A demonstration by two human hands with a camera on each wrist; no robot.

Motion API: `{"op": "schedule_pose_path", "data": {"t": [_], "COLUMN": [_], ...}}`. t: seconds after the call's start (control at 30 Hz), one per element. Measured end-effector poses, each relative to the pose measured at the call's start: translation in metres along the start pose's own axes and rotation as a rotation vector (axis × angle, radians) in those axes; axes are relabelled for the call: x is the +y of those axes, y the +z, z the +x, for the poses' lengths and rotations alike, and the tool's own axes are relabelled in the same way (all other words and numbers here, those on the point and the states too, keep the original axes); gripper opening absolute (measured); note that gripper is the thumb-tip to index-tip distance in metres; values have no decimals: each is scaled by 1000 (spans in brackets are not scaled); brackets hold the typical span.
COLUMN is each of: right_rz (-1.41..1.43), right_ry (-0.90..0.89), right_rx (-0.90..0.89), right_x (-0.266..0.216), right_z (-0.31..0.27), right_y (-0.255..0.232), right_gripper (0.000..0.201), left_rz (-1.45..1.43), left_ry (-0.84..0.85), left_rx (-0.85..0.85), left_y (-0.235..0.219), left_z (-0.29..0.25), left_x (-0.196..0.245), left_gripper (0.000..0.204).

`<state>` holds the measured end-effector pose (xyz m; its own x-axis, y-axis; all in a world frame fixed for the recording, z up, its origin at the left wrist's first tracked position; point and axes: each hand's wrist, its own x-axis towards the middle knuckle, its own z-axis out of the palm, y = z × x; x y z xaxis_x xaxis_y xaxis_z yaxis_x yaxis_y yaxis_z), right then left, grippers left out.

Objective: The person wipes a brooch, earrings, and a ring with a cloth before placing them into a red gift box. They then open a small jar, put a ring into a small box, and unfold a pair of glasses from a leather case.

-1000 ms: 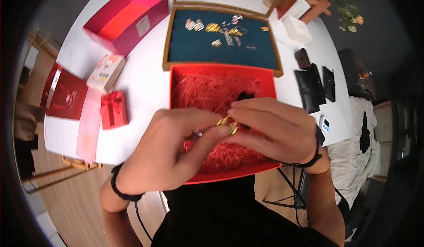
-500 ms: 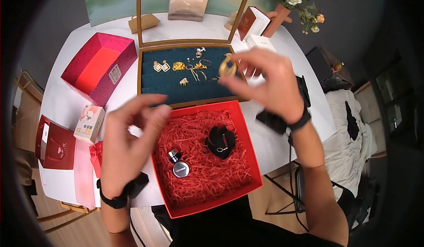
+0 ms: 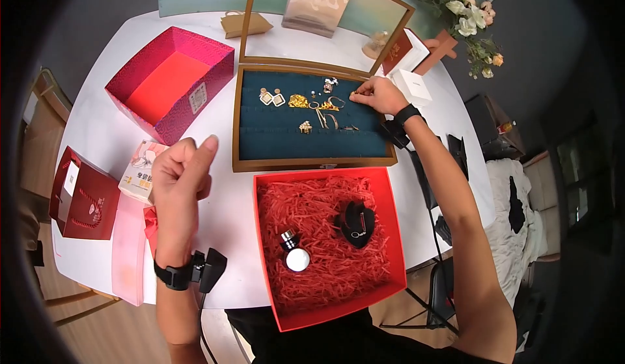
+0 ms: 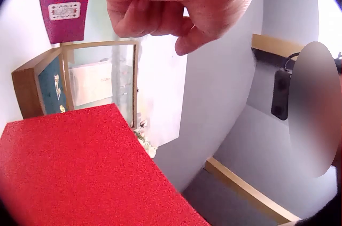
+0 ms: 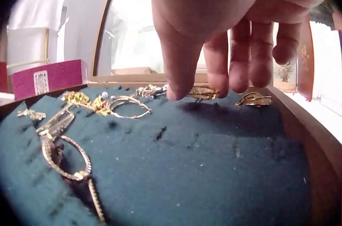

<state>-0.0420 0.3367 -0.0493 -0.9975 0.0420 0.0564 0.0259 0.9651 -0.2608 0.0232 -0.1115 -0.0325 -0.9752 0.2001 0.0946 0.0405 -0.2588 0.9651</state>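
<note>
My right hand (image 3: 385,96) is at the upper right of the teal-lined jewelry case (image 3: 273,144). In the right wrist view the right hand (image 5: 224,28) has a gold piece (image 5: 203,93) between thumb and forefinger, low against the teal lining; the fingers partly hide it. Another gold ornament (image 5: 254,99) lies just right of it. Gold jewelry (image 3: 298,101), square earrings (image 3: 278,98) and a hoop (image 5: 130,107) rest on the lining. My left hand (image 3: 182,175) is raised left of the case, fingers curled and holding nothing; the left wrist view shows the same curled hand (image 4: 181,1).
A red box (image 3: 265,253) with shredded paper holds a black pouch (image 3: 357,224) and a small round-lidded item (image 3: 297,260). Around stand a magenta box (image 3: 215,81), a printed carton (image 3: 138,168), a red bag (image 3: 88,201), a white box (image 3: 412,87) and flowers (image 3: 465,22).
The right hand has carried the gold piece from over the red box to the jewelry case. The left hand has let go, moved left and curled its fingers. The view has shifted.
</note>
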Motion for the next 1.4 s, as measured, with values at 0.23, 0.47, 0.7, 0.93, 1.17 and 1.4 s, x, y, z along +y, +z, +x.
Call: {"op": "schedule_pose_path", "data": {"t": [0.23, 0.47, 0.7, 0.93, 1.17, 1.4], "right_rz": [-280, -515, -513, 469, 1159, 874], "right_ry": [-375, -566, -515, -193, -455, -736], "right_rx": [11, -76, -95, 97, 80, 180], "right_x": [-56, -72, -68, -82, -148, -178], "right_z": [14, 42, 41, -2, -85, -127], "right_y": [-26, -3, 4, -27, -60, -86], "right_gripper": [15, 22, 10, 20, 28, 26], "left_rz": [-112, -172, -109, -134, -68, 178], "left_ry": [-82, -82, -73, 14, -105, 13], "left_rx": [-87, -117, -183, -232, -349, -484], "left_y": [8, 6, 11, 13, 11, 70], "left_z": [0, 2, -2, -1, 3, 0], "left_x": [-8, -12, -11, -16, -12, 58], "left_gripper": [46, 45, 41, 40, 28, 17]}}
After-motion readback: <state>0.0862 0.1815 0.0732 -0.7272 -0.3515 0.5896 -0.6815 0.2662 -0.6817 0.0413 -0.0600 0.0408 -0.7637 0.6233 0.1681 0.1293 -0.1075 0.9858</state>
